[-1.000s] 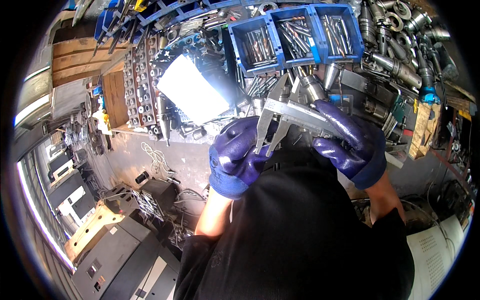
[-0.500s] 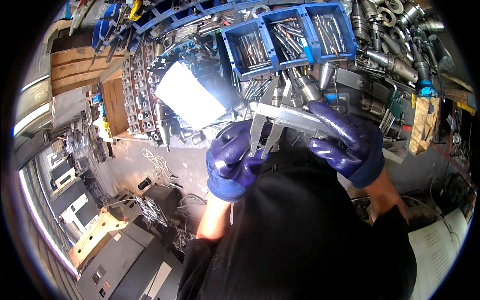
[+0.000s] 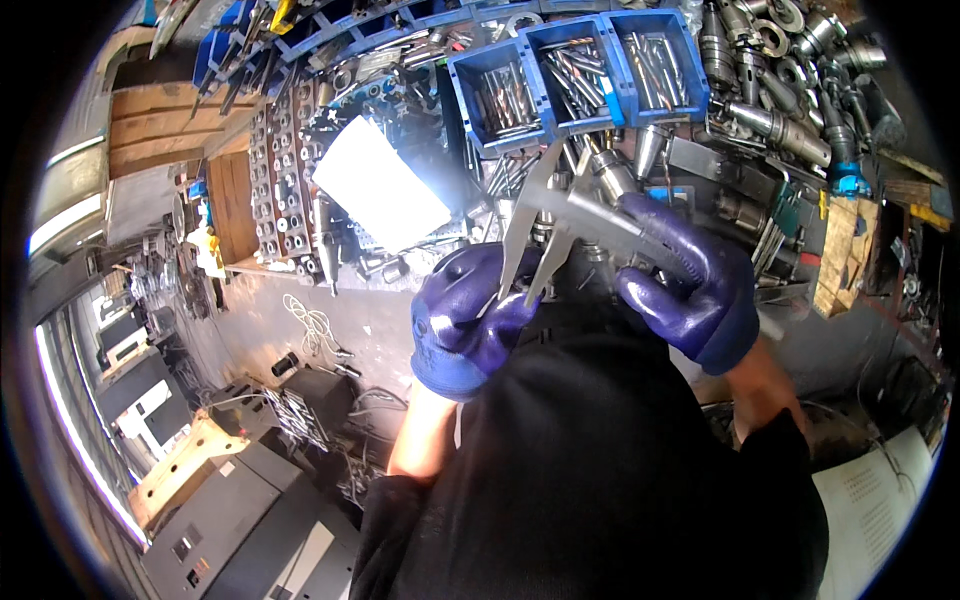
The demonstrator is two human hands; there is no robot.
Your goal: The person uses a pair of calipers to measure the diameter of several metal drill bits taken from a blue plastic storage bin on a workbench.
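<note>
A steel caliper [image 3: 603,218] is held at its beam end by my right hand [image 3: 694,282], in a purple coated glove with a blue cuff. Its jaws point toward me and stand apart, the tips coming down at the fingers of my left hand [image 3: 467,322]. That hand wears the same kind of glove, and its fingers are curled together beside the jaw tips. Whatever they pinch, if anything, is hidden. Motion blurs the caliper's beam.
Beyond my hands, three joined blue bins [image 3: 584,75] hold drill bits. A white sheet [image 3: 380,185] lies left of them, by a rack of collets [image 3: 282,180]. Metal tool holders [image 3: 775,130] crowd the right side, near a wooden block [image 3: 847,255]. A grey cabinet [image 3: 240,520] stands lower left.
The caliper has tilted, its beam now sloping down more steeply to the right, and its jaws have swung a little. My right hand has shifted slightly left; the left hand stays nearly in place.
</note>
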